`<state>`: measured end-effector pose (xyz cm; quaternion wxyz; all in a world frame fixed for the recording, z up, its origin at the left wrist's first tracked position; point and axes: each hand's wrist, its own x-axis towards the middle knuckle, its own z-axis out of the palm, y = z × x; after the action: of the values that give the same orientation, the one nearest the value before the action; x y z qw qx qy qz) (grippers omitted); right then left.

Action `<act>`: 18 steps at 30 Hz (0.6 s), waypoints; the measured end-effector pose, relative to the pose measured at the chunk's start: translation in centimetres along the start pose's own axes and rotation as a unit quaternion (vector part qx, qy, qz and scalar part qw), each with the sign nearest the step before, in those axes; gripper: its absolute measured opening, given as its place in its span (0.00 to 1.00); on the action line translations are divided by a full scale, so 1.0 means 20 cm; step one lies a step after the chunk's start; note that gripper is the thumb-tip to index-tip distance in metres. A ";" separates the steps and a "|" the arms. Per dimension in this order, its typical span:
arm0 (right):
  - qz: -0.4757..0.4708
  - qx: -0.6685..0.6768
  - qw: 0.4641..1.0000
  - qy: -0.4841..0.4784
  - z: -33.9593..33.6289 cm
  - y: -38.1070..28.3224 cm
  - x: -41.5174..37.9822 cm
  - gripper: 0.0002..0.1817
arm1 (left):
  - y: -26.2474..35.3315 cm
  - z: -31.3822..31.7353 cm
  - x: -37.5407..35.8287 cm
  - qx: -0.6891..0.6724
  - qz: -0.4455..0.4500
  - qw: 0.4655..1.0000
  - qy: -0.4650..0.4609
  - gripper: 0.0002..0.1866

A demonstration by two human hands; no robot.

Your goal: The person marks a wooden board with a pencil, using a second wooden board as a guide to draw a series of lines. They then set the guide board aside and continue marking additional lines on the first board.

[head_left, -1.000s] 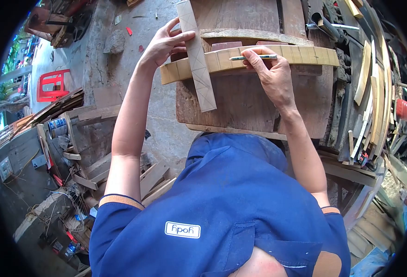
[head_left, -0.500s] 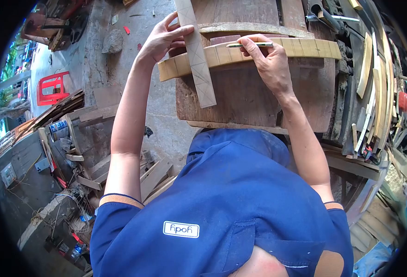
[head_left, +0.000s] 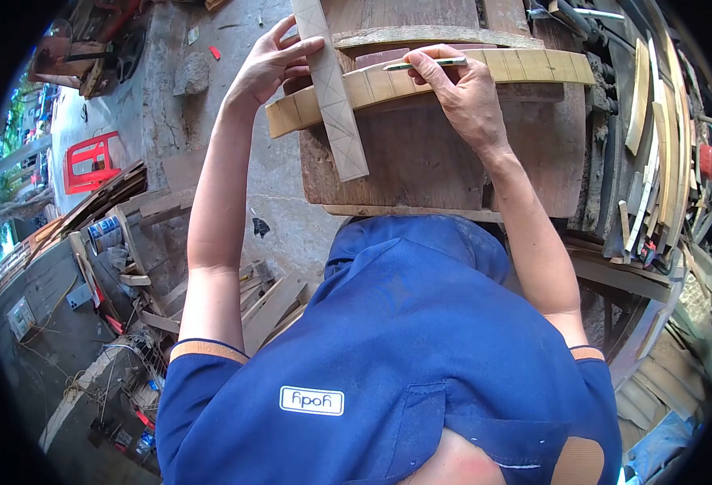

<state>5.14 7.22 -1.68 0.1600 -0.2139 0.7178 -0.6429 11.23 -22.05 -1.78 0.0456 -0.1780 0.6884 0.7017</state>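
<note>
pencil (head_left: 399, 66) pinched in right fingers (head_left: 431, 74), left fingers (head_left: 306, 46) closed on the marked strip (head_left: 336, 105), likely light and stiff, best held by its edges; curved timber (head_left: 526, 68) beneath seems heavier.

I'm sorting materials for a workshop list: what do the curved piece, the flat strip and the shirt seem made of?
Curved piece: probably wood, seemingly unvarnished, by its pale yellow-tan, matte face.
Flat strip: likely wood or thin board, seemingly bare; its dull greyish-tan face carries drawn lines.
Shirt: fabric, matte navy, shown by soft creases and stitched seams; weave unclear.
</note>
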 end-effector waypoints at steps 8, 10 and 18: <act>0.003 -0.008 1.000 -0.003 0.00 0.00 0.00 0.17 | -0.01 -0.01 0.01 0.004 0.004 1.000 0.007 0.43; 0.006 -0.012 1.000 -0.004 0.00 0.00 0.00 0.17 | -0.01 0.00 0.01 0.001 0.004 1.000 0.013 0.43; -0.003 0.000 1.000 0.000 0.00 -0.01 -0.01 0.17 | -0.01 -0.02 0.01 0.003 -0.009 1.000 0.004 0.43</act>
<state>5.25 7.25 -1.40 0.1583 -0.2161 0.7170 -0.6435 11.14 -22.41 -1.94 0.0492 -0.1869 0.6892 0.6983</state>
